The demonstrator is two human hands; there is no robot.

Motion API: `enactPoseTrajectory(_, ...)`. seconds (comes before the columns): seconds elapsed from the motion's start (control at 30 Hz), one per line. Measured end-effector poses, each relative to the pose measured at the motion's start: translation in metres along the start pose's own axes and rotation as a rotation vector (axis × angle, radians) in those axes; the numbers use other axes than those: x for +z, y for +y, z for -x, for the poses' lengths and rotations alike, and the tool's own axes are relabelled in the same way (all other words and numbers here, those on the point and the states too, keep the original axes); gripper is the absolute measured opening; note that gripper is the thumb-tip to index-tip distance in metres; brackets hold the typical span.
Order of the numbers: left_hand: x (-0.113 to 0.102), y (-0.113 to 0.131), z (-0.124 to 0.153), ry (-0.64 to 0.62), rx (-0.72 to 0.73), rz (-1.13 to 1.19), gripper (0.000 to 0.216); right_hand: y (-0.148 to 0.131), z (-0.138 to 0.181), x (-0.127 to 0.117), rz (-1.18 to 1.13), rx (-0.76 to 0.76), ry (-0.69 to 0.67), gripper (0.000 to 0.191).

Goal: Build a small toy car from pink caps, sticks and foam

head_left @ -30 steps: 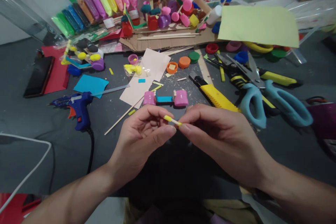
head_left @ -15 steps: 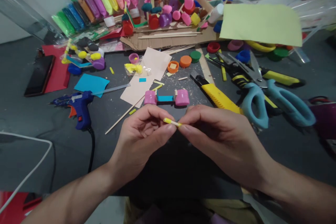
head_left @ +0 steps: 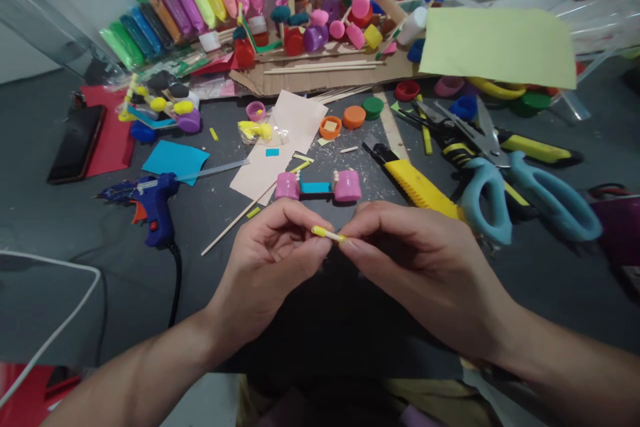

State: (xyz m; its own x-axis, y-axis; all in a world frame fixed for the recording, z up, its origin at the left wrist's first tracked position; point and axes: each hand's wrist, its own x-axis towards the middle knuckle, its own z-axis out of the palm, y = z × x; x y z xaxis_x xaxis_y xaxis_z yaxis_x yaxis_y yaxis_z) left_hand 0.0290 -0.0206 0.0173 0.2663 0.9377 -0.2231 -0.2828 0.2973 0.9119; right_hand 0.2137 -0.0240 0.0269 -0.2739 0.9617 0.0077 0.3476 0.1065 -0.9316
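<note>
Both of my hands meet low in the middle of the view over a dark grey table point(head_left: 60, 227). My left hand point(head_left: 267, 263) and my right hand point(head_left: 420, 267) each pinch one end of a small yellow and pale stick piece point(head_left: 327, 234). Their fingers are closed around it. Just beyond my fingertips lies a small model of two pink caps joined by a blue strip point(head_left: 317, 187).
A yellow utility knife point(head_left: 415, 181) and big teal scissors point(head_left: 520, 197) lie to the right. A blue glue gun point(head_left: 150, 203) with its black cord sits left, near a thin wooden skewer point(head_left: 235, 220). Clay sticks, bottle caps, cardboard and a green paper sheet point(head_left: 497, 47) crowd the back.
Almost nothing moved. My hands keep pinching the small stick piece in the same spot; the view shifted very slightly.
</note>
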Motion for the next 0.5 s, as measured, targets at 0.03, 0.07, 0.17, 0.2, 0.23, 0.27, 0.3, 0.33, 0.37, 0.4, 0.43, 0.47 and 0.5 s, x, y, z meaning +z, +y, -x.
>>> enactPoseTrajectory(0.03,0.0,0.0001,0.0,0.001,-0.006,0.0,0.008,0.0004,-0.0001,0.0001,0.003,-0.003,0.004,0.016)
enactPoseTrajectory(0.07,-0.0001,0.0001,-0.0001,-0.002,-0.011,0.0,0.009,0.0005,-0.0002,0.0001,0.007,-0.007,0.011,0.016)
enactPoseTrajectory(0.17,-0.0001,-0.0003,-0.0008,-0.015,-0.018,0.002,0.009,-0.0003,-0.001,-0.0005,0.023,-0.01,0.017,0.016)
enactPoseTrajectory(0.2,-0.0001,-0.0004,-0.0011,-0.011,-0.02,0.003,0.008,-0.0008,-0.0014,-0.0009,0.023,-0.009,0.014,0.016)
enactPoseTrajectory(0.23,0.0001,-0.0005,-0.0012,-0.006,-0.022,0.004,0.007,-0.0014,-0.0017,-0.0013,0.018,-0.007,0.01,0.016)
enactPoseTrajectory(0.27,0.0003,-0.0005,-0.0014,-0.001,-0.024,0.005,0.007,-0.0019,-0.0022,-0.0016,0.007,-0.004,0.003,0.017)
enactPoseTrajectory(0.3,0.0006,-0.0006,-0.0015,0.004,-0.025,0.004,0.007,-0.0025,-0.0027,-0.0019,-0.007,0.001,-0.003,0.017)
enactPoseTrajectory(0.33,0.0008,-0.0006,-0.0016,0.009,-0.026,-0.002,0.006,-0.003,-0.0033,-0.0022,-0.028,0.008,-0.006,0.017)
enactPoseTrajectory(0.37,0.001,-0.0005,-0.0018,0.016,-0.027,-0.011,0.006,-0.0036,-0.004,-0.0025,-0.054,0.024,-0.012,0.018)
enactPoseTrajectory(0.4,0.0012,-0.0003,-0.002,0.025,-0.028,-0.021,0.006,-0.0042,-0.0048,-0.0027,-0.085,0.047,-0.017,0.018)
enactPoseTrajectory(0.43,0.0014,0.0,-0.0023,0.036,-0.03,-0.032,0.007,-0.0048,-0.0056,-0.0029,-0.117,0.078,-0.022,0.019)
enactPoseTrajectory(0.47,0.0015,0.0005,-0.0025,0.049,-0.034,-0.043,0.007,-0.0055,-0.0065,-0.0031,-0.151,0.111,-0.029,0.019)
enactPoseTrajectory(0.5,0.0014,0.0011,-0.0028,0.057,-0.039,-0.052,0.005,-0.0061,-0.0073,-0.0034,-0.184,0.143,-0.038,0.019)
